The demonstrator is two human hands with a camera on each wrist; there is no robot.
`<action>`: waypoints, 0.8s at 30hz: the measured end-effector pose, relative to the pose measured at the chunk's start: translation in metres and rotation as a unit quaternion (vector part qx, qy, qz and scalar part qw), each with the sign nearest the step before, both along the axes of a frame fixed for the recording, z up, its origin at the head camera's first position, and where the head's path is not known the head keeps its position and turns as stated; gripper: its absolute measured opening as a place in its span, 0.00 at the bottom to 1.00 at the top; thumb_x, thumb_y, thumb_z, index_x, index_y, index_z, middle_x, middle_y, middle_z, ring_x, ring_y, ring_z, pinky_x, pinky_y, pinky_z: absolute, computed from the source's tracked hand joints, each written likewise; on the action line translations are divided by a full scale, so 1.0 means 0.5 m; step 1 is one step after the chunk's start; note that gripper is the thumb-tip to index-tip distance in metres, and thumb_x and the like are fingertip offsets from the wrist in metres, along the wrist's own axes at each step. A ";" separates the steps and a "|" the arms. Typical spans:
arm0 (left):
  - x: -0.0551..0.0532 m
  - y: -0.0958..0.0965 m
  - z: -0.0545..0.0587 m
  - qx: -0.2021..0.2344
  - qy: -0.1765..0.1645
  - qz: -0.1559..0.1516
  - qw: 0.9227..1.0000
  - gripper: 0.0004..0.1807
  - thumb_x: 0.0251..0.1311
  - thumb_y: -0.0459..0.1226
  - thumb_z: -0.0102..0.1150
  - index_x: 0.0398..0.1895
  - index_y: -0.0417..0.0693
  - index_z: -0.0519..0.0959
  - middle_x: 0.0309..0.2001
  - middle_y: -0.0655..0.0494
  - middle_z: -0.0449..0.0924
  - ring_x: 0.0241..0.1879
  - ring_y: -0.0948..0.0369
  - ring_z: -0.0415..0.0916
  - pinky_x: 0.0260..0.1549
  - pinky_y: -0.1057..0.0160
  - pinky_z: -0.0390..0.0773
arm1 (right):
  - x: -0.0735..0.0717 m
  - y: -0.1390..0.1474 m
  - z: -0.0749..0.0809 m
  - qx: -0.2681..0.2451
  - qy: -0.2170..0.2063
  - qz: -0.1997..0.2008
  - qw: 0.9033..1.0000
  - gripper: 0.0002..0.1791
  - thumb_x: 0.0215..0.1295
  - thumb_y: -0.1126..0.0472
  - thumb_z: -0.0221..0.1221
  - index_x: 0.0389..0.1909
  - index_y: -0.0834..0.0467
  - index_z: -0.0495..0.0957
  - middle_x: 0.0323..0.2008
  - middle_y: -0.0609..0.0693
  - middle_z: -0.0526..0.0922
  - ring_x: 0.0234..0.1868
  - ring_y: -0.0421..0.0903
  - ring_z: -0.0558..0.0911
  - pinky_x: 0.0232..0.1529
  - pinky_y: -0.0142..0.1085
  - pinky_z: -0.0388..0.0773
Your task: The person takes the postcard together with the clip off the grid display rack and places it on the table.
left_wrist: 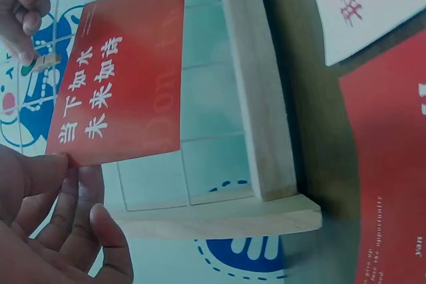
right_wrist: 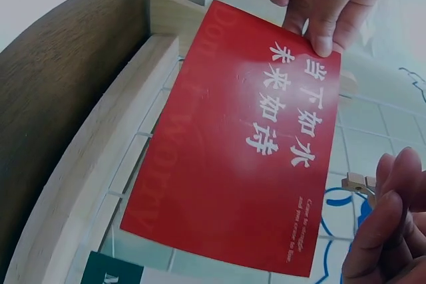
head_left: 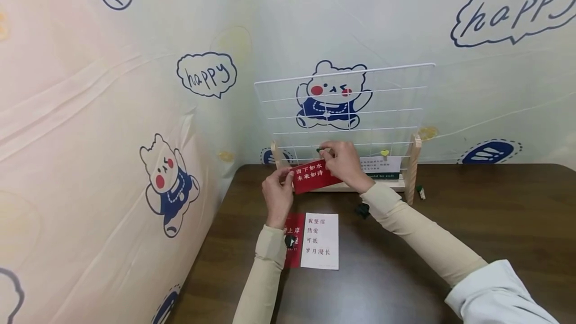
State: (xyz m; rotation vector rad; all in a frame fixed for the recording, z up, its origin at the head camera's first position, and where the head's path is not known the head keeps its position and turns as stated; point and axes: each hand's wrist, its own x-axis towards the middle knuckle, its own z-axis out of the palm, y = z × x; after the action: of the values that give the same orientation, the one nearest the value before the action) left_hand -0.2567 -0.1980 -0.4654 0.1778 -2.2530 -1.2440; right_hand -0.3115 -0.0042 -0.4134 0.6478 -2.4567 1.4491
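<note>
1. On the table, we see a wire grid.
2. Before it, we find the red card, tilted.
3. We see the left hand closed to a pinch on the card's edge.
4. We see the right hand, fingers curled, pinching a small clothespin.

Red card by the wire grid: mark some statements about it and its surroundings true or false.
1. The left hand pinches a red paper card with white lettering. True.
2. The right hand grips that card too. False: it holds a small wooden clip, apart from the card.
3. The white card with red lettering lies on the brown table. True.
4. The white-and-green card lies there too. False: it hangs on the white wire grid.
5. The grid stands in a pale wooden base. True.
</note>
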 end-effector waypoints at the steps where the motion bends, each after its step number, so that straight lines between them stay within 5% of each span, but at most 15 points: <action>1: 0.000 0.002 0.003 0.000 -0.003 -0.004 1.000 0.12 0.69 0.39 0.66 0.51 0.44 0.88 0.49 0.46 0.91 0.43 0.51 0.89 0.37 0.53 0.89 | 0.003 0.006 0.001 0.000 -0.001 -0.001 1.000 0.15 0.75 0.64 0.58 0.57 0.65 0.84 0.29 0.61 0.90 0.11 0.44 0.77 0.15 0.34 0.75; 24: 0.031 0.040 0.038 -0.010 -0.031 -0.064 0.997 0.10 0.68 0.37 0.67 0.48 0.42 0.88 0.46 0.44 0.91 0.42 0.50 0.88 0.40 0.51 0.89 | 0.055 0.158 0.014 0.025 0.044 -0.067 0.996 0.13 0.73 0.62 0.61 0.52 0.63 0.86 0.15 0.50 0.78 0.15 0.46 0.71 0.15 0.34 0.64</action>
State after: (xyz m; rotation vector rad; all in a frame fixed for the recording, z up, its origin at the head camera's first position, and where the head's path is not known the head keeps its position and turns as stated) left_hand -0.2409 -0.1778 -0.4464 0.0651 -2.3607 -1.2965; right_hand -0.2839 0.0750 -0.4064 0.5316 -2.4246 1.2860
